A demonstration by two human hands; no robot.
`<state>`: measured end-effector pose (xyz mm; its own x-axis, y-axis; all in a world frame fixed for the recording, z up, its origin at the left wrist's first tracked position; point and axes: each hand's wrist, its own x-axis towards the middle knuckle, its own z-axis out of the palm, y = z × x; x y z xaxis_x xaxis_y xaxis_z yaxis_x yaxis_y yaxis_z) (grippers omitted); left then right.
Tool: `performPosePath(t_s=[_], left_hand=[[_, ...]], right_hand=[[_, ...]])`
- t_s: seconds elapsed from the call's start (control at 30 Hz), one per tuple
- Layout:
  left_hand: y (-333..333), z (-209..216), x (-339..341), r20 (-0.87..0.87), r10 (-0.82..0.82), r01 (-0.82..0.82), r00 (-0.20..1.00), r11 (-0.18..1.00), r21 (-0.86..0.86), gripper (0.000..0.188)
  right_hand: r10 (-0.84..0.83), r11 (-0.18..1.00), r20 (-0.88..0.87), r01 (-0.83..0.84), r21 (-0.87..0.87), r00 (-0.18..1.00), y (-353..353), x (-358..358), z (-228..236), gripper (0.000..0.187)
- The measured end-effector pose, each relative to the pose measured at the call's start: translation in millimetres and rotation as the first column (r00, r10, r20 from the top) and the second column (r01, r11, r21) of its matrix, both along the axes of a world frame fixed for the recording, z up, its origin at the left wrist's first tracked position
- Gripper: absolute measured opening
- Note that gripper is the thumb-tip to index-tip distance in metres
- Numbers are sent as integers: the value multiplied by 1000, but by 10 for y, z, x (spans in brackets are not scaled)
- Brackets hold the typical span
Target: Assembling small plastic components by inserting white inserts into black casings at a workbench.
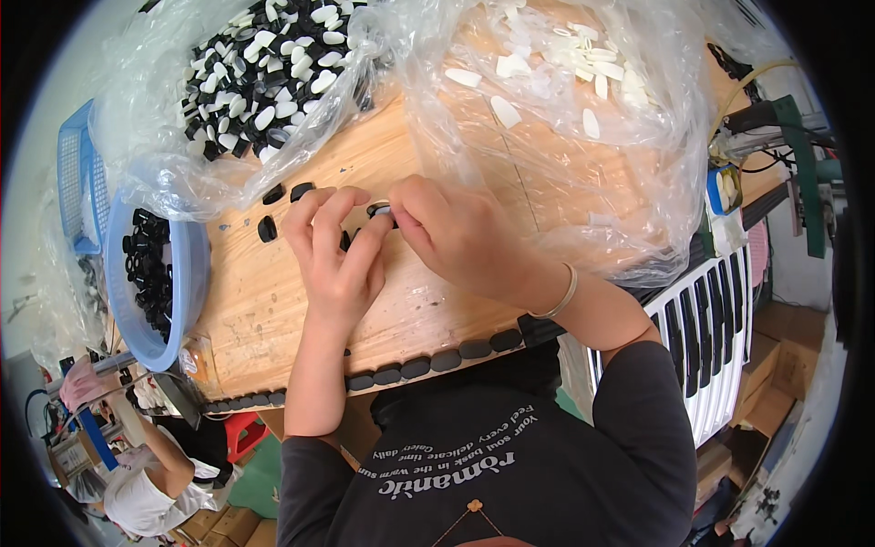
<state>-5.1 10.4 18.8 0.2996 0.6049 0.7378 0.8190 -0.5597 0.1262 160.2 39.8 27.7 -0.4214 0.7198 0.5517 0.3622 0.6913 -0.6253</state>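
Observation:
A small black oval part with a pale insert or edge [378,209] sits between my two hands above the wooden tabletop. My left hand [333,251] has its thumb and index finger at the part, while its other fingers are bent and apart. From the right, my right hand [456,232] pinches at the same part with thumb and curled fingers, which partly hide it. Beneath my left fingers shows another black piece [344,240]. Left of that hand lie loose black pieces [266,229] on the wood.
A heap of black and white pieces [264,73] lies in clear plastic at the back left. White oval pieces [602,68] rest on plastic sheeting at the back right. A blue basket [190,292] holds black parts. Dark pads [416,367] line the front edge. Another person [150,492] is lower left.

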Motion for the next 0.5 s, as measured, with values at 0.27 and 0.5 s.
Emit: performPosePath(t_s=[0.27, 0.5], left_hand=[[41, -145, 4, 319, -169, 209, 933, 973, -96, 26], [27, -260, 12, 527, -176, 269, 832, 957, -105, 33]], right_hand=[[49, 997, -71, -44, 67, 996, 34, -6, -13, 12], [72, 997, -103, -70, 23, 992, 44, -1, -14, 17]])
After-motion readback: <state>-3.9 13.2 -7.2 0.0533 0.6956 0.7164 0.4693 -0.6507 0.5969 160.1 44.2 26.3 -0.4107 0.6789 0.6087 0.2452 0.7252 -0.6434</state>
